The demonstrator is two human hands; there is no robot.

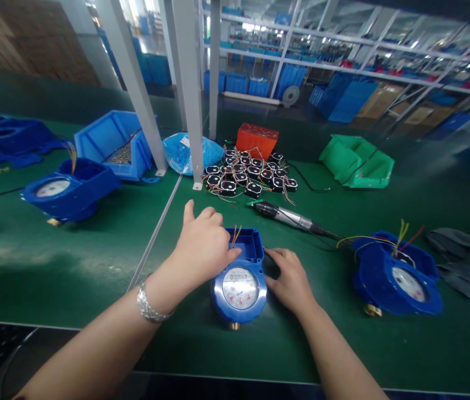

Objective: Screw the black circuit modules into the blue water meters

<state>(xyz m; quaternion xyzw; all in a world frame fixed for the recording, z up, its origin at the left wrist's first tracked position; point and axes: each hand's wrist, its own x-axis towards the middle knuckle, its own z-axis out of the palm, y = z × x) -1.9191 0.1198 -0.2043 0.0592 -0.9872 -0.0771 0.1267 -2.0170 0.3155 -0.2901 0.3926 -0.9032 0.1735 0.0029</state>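
Note:
A blue water meter (240,283) with a white dial lies on the green table (93,266) right in front of me. Thin coloured wires stick up from its open box end. My left hand (202,244) rests curled on the meter's left side, fingers bent beside those wires. What it pinches, if anything, is hidden. My right hand (289,278) lies against the meter's right side, fingers closed along its body and steadying it.
An electric screwdriver (289,216) lies behind the meter. Several black modules (247,175) with wires sit before an orange box (258,139). Other blue meters lie at right (397,275) and left (68,189). A blue bin (114,141), green tray (358,161), grey cloth (464,258) and metal posts (189,94) stand around.

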